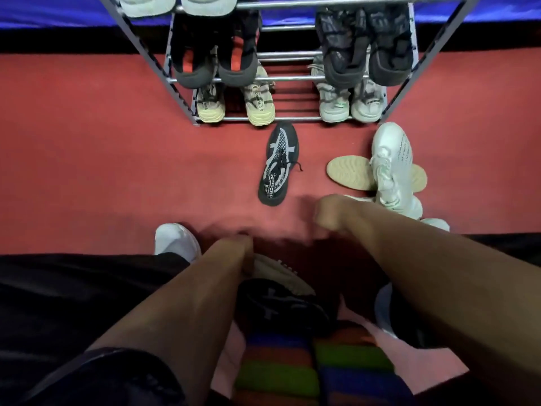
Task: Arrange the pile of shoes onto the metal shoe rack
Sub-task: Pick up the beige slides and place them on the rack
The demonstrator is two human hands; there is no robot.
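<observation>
- The black mesh sneaker with grey cross pattern (279, 165) lies alone on the red carpet floor (102, 159), ahead of both hands, just before the grey metal tube shoe rack (281, 79).
- The rack holds pairs: beige sneakers (235, 102) and pale grey sneakers (349, 102) lowest, dark ones above.
- A white sneaker (390, 168) rests on a beige sole-up shoe (349, 174), beyond the right fingers.
- The right hand (330, 212) is blurred, curled, seemingly empty.
- The left hand (238, 250) points down beside another dark sneaker (278, 303); its fingers are hidden, so I cannot tell their state.
</observation>
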